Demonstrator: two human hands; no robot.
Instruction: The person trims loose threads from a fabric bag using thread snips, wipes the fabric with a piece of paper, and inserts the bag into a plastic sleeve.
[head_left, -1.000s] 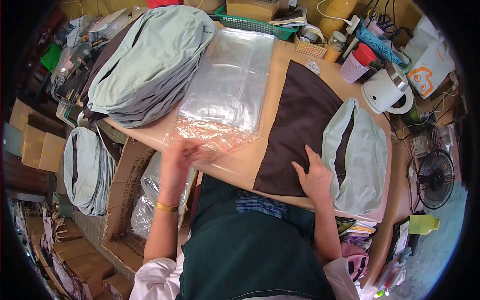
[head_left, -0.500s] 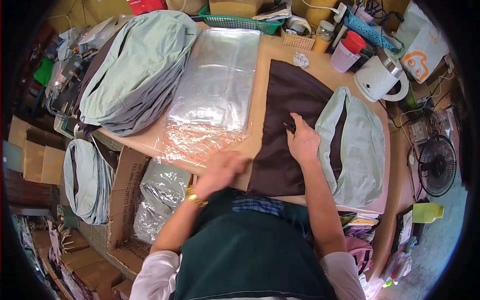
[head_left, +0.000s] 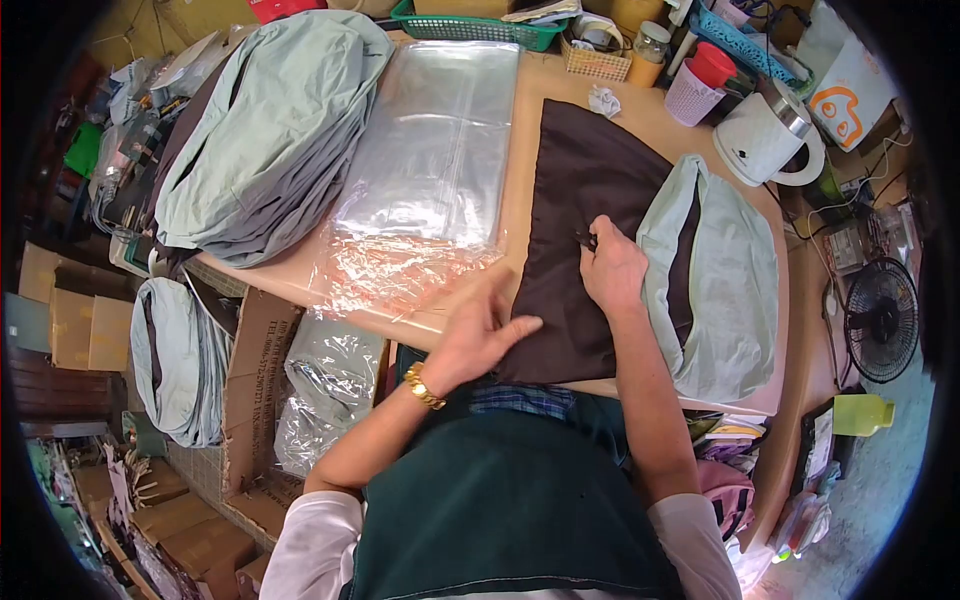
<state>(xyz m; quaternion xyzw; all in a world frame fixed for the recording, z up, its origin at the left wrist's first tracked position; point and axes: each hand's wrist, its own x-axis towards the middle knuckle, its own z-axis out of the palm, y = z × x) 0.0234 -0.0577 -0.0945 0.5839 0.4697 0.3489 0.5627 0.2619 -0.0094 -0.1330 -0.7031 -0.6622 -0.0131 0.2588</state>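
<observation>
A dark brown cloth [head_left: 565,300] lies flat on the table in front of me. Over its middle, my right hand [head_left: 614,265] is closed round a small black tool [head_left: 586,240], mostly hidden by the fingers, so its kind is unclear. My left hand [head_left: 480,335] hovers at the cloth's left edge near the table front, fingers apart and thumb stretched over the fabric. It holds nothing. Beside my right forearm lies a pale grey-green fabric piece [head_left: 730,290], folded with a dark opening along it, overlapping the brown cloth.
Clear plastic bags [head_left: 440,150] lie left of the cloth, beside a tall heap of pale fabric pieces [head_left: 280,130]. A white kettle [head_left: 765,140] and a pink cup [head_left: 692,95] stand back right. Below left is an open cardboard box [head_left: 255,400] holding plastic-wrapped goods.
My left hand has moved slightly right to the cloth's edge, and its fingers have spread. My right hand has curled more tightly round the black tool. The view has shifted slightly.
</observation>
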